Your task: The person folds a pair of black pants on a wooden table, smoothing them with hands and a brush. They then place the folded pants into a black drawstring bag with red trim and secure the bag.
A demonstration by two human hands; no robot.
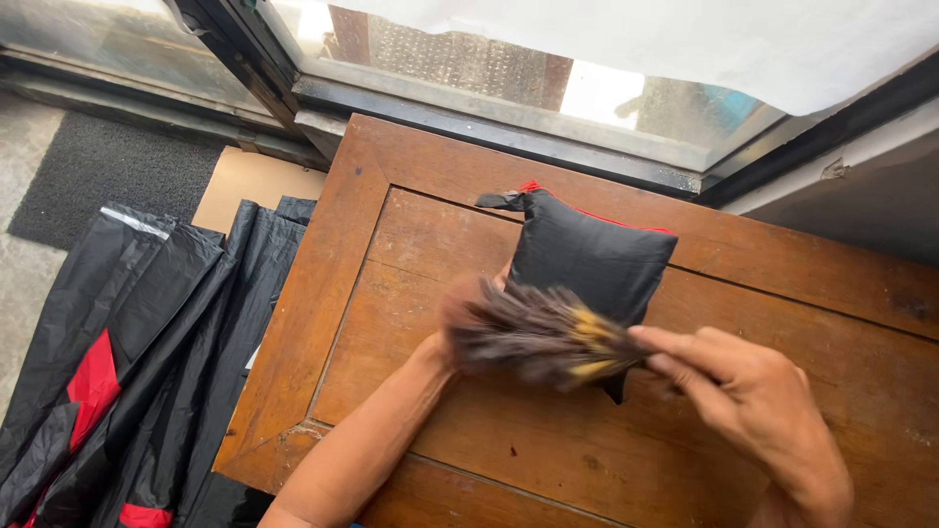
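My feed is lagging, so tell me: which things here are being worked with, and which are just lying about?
In use: black pouch, feather brush in the right hand, left hand at the pouch.

Lying about: black and red fabric, cardboard, dark mat.

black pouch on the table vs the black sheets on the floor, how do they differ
The black pouch is small, folded into a plump square on the wooden table; the black sheets lie long and spread flat on the floor. The pouch shows only thin red edging; the sheets carry broad red patches. The left hand is at the pouch; nothing touches the sheets. Both look like black fabric with red.
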